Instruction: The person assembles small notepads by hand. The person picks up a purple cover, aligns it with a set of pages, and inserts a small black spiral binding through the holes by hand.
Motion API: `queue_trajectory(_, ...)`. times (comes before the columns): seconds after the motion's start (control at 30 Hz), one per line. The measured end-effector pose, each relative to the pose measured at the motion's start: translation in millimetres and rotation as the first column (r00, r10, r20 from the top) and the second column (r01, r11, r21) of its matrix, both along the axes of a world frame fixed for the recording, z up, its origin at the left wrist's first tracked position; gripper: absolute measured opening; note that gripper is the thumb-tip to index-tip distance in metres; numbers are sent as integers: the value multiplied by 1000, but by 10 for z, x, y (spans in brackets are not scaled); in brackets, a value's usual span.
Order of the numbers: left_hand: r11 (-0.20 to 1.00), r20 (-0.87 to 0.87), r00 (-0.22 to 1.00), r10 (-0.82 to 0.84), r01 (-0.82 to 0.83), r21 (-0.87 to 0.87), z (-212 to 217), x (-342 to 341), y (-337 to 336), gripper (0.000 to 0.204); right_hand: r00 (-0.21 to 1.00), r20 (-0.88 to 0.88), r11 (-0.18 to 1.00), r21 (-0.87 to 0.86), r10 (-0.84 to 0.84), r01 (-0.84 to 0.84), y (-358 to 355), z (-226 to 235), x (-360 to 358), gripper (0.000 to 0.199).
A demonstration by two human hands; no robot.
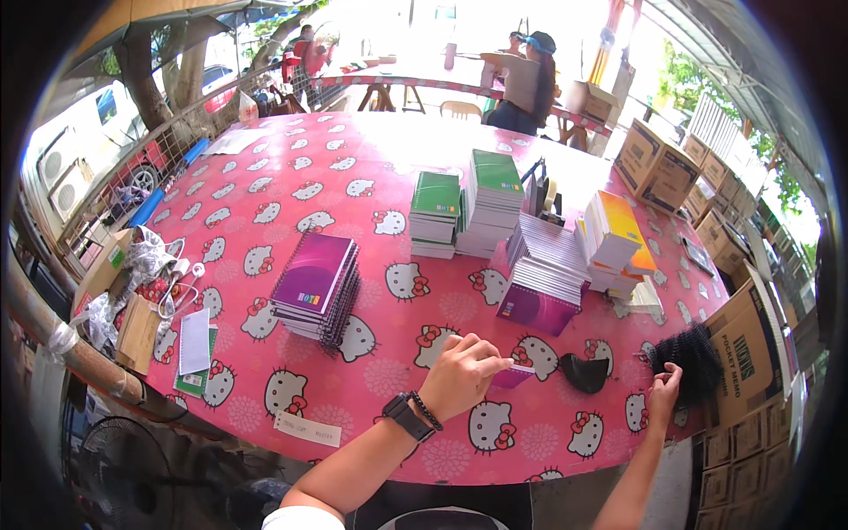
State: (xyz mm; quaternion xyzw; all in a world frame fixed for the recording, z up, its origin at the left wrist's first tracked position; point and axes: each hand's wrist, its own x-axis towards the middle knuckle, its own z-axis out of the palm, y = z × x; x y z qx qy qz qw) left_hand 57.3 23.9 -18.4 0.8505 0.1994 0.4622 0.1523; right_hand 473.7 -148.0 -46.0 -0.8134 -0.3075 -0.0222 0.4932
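My left hand, with a dark watch and beaded bracelet on the wrist, pinches a small purple notebook low over the table's near side. Part of that notebook is hidden by my fingers. To the right, my right hand is at the edge of a heap of black spiral binding coils, its fingers curled. What lies between those fingers is too small to make out. Between the hands is a dark, curved object. Just beyond stands a tall stack of purple notebooks.
Purple spiral notebooks are stacked at left. Green pads, yellow pads and a tape dispenser stand farther back. Cardboard boxes line the right edge. A paper strip lies near the front. People are in the background.
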Motion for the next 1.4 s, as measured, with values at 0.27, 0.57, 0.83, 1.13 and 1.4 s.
queue_trajectory(0.27,999,-18,999,34,-34,14,7,-19,-1,20,744,-401,834,390,534,-389,220,463,-1375,38)
queue_trajectory(0.57,1000,-34,999,7,-6,14,33,-55,1,20,555,-359,638,173,750,-751,415,589,-1930,62)
queue_trajectory(0.83,1000,-44,999,-2,2,-6,67,-97,60,23,617,-62,619,28,785,-785,587,560,-2123,22)
queue_trajectory(1.13,999,-48,998,37,-38,-17,107,-169,163,23,628,-248,672,180,738,-718,893,525,-2231,21)
queue_trajectory(1.4,999,-49,999,-23,21,-47,80,-109,126,21,546,-368,637,202,753,-744,880,549,-2292,24)
